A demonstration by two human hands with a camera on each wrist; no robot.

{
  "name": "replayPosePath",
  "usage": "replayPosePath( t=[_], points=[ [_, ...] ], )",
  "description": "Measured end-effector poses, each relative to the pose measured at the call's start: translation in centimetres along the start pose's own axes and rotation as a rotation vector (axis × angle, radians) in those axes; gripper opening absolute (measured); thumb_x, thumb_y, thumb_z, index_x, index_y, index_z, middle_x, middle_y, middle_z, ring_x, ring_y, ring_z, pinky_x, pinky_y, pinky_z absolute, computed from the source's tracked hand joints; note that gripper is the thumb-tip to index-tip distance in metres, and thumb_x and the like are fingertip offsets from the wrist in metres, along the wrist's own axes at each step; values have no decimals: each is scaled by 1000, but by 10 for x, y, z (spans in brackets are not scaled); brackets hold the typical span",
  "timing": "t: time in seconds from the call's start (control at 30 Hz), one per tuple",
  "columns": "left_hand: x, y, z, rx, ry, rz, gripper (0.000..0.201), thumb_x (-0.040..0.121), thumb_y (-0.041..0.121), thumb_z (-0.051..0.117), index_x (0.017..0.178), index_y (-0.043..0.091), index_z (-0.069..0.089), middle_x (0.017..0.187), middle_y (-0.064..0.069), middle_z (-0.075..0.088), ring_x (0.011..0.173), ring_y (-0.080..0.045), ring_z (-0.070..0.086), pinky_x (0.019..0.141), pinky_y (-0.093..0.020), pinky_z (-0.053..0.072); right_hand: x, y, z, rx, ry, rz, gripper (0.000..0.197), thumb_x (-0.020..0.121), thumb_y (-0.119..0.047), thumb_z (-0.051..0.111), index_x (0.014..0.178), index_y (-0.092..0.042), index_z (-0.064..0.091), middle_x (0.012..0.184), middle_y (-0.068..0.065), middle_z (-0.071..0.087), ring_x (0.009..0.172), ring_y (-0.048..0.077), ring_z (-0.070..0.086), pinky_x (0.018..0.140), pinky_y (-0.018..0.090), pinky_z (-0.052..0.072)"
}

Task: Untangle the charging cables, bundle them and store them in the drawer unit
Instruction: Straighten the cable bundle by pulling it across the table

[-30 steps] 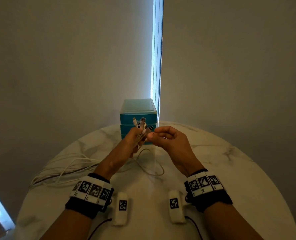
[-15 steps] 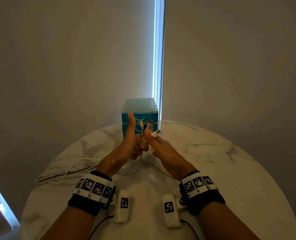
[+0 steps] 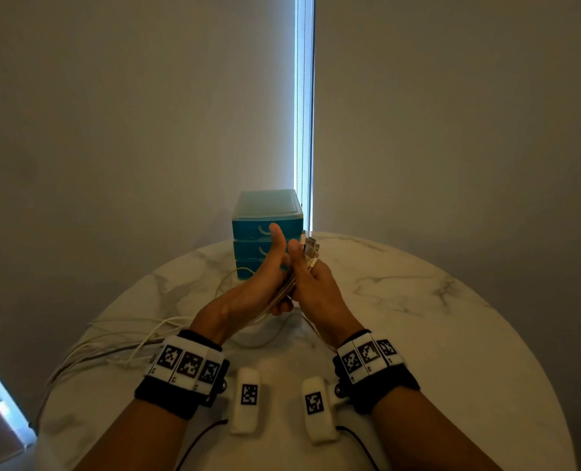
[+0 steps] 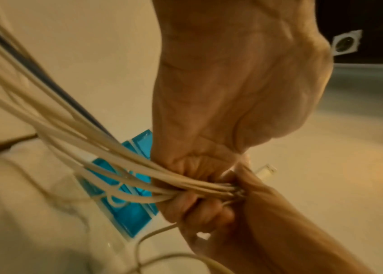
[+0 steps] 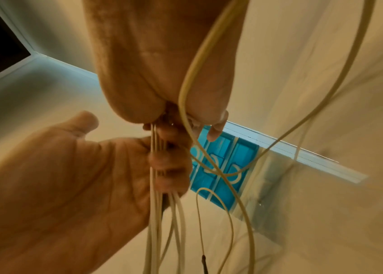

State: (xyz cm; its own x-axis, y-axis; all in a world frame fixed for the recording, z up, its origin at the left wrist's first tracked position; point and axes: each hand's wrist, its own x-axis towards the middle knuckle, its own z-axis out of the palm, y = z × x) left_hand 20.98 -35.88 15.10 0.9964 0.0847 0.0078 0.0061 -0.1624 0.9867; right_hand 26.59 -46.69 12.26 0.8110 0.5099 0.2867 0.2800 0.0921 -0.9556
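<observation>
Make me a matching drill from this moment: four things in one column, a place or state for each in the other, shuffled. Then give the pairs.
Things:
1. drawer unit
2. cable plugs
3. loose cable loops
4. left hand

Places or states:
A. lying on the table, on the person's left
B. sticking up above the right hand
C. at the far edge of the table, drawers shut
D. fingers curled round the cable strands, thumb up

Pairs: 1-C, 2-B, 3-A, 4-D

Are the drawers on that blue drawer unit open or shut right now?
Shut, for the drawers in view. On the drawer unit, the visible fronts sit flush in the head view; both hands hide the lowest front.
</observation>
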Motion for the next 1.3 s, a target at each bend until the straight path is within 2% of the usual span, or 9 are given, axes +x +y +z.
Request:
replayPosePath(
  t=[0.1, 0.17, 0.27, 0.4, 0.57, 0.87, 1.07, 1.17, 1.3],
  points=[
    [-6, 1, -20, 317, -44, -19, 92, 82, 96, 23, 123, 29, 71, 93, -5, 75, 75, -10, 67, 68, -27, 55, -2, -9, -7, 91, 81, 16, 72, 105, -75, 31, 118, -22, 78, 99, 7, 83, 85, 27, 79, 72, 38, 62],
    [-17, 8, -38, 633, -118, -29, 71, 85, 91, 43, 113, 32, 73, 102, 6, 76, 88, -6, 70, 85, -28, 60, 0, -20, -11, 259, 102, 3, 68, 109, -68, 29, 117, -17, 74, 96, 8, 83, 92, 26, 81, 83, 41, 62],
    [-20, 10, -67, 922, -102, -35, 44, 86, 71, 73, 95, 28, 72, 90, 12, 71, 80, -2, 64, 72, -23, 51, 7, -39, -12, 632, 121, 35, 55, 107, -63, 40, 87, -14, 57, 62, 3, 59, 69, 23, 73, 84, 43, 62],
    [-16, 6, -118, 1153, 133, -91, 28, 88, 61, 76, 96, 35, 71, 95, 10, 72, 90, -16, 67, 82, -34, 54, 19, -70, -4, 758, 31, 26, 50, 107, -57, 51, 72, -22, 44, 58, -4, 27, 48, 11, 26, 49, 27, 38],
    [-37, 0, -182, 1289, 438, -88, 39, 87, 71, 70, 92, 32, 69, 85, 12, 69, 77, -11, 65, 67, -29, 53, 35, -113, 9, 534, 171, -44, 49, 96, -30, 81, 69, -25, 40, 55, -4, 35, 44, 13, 27, 43, 27, 29],
    [-71, 34, -264, 1397, 909, 99, 14, 94, 33, 67, 87, 24, 58, 89, 2, 63, 76, -30, 63, 62, -33, 42, 52, -133, 23, 721, 393, -65, 32, 93, -13, 74, 69, -19, 55, 47, -8, 37, 38, 11, 30, 42, 25, 30],
    [-107, -33, -316, 1011, 690, -417, 55, 85, 63, 79, 113, 19, 61, 116, -9, 67, 99, -28, 63, 80, -35, 49, 55, -135, -34, 758, 513, -109, 34, 91, -14, 70, 66, -23, 49, 48, -10, 33, 38, 11, 27, 43, 26, 27],
    [-109, -52, -303, 1017, 525, -612, 104, 70, 67, 89, 149, 17, 43, 149, -12, 51, 135, -32, 53, 110, -43, 45, 53, -115, -30, 720, 396, -54, 45, 93, -15, 70, 59, -26, 44, 46, -9, 29, 37, 11, 24, 41, 26, 26],
    [-114, -46, -302, 1159, 354, -786, 117, 65, 63, 95, 159, 26, 37, 162, -4, 46, 146, -30, 49, 116, -41, 43, 52, -106, -19, 684, 327, -25, 53, 93, -17, 74, 49, -25, 44, 46, -8, 28, 40, 13, 23, 43, 28, 26]
  ],
)
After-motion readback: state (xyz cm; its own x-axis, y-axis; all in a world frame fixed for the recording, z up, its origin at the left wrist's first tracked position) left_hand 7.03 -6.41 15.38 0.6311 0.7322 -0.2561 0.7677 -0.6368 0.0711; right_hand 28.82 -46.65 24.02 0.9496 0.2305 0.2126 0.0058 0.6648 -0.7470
